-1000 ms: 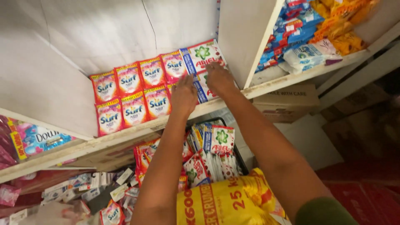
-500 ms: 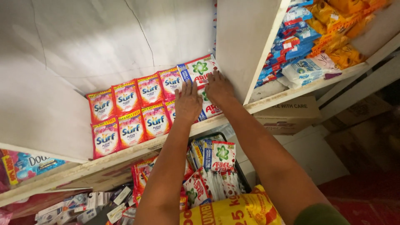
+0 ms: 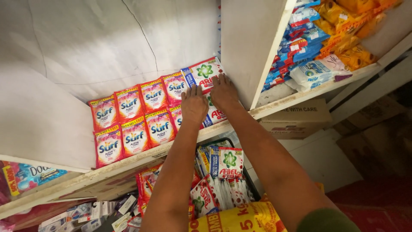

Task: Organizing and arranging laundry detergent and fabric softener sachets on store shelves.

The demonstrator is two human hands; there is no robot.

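Both your hands are flat on the white-and-red detergent sachets (image 3: pixel 206 75) at the right end of the white shelf (image 3: pixel 128 165), hard against the upright divider (image 3: pixel 253 47). Left hand (image 3: pixel 194 104) lies palm down, fingers extended and together, on the front sachet. Right hand (image 3: pixel 224 91) is also palm down, fingers spread a little, on the sachet behind it. Neither hand is closed around anything; they press, they don't grip.

Handling, as a judgement: these are thin film packets of powder, so light, soft and floppy. Glossy film looks slick, so a stack will likely slide under a flat palm. No fragile parts, but seams can split if you pinch hard. Best hold is by the sealed top or bottom edge, or thumb under and fingers over the flat face.

Just left of them, touching in a row, are the red-and-pink detergent sachets (image 3: pixel 133 122), two rows deep, lying overlapped on the board.

Surface: painted shelf board, worn along its front edge, white wall behind with a visible crack. The bay is shallow and tilted in view.

Room: below the shelf a dark crate (image 3: pixel 223 176) holds more sachets standing on end, with a yellow sack (image 3: pixel 240 219) near your arms. Right bay holds blue and orange packets (image 3: pixel 326 38). Cardboard boxes (image 3: pixel 296 118) sit beneath that.
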